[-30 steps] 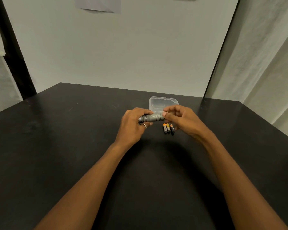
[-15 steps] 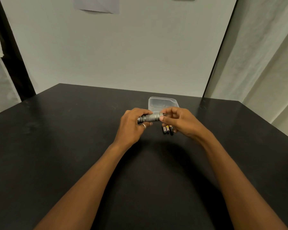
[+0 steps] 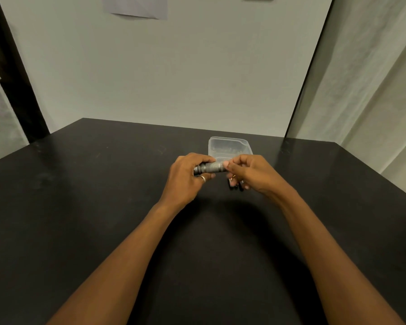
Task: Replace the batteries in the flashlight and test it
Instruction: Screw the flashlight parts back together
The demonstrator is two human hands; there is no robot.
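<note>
- We are holding the flashlight (image 3: 212, 167) just above the black table (image 3: 80, 207), in front of a clear plastic container (image 3: 227, 146).
- Our left hand (image 3: 185, 179) is wrapping its fingers round the head end, and our right hand (image 3: 253, 175) is pinching the tail end with curled fingertips.
- We are judging it a small, light, rigid metal tube, and its knurled barrel looks like the surest place to grip.
- Loose batteries (image 3: 240, 188) are lying on the table beneath the right hand, mostly hidden and likely to roll.
</note>
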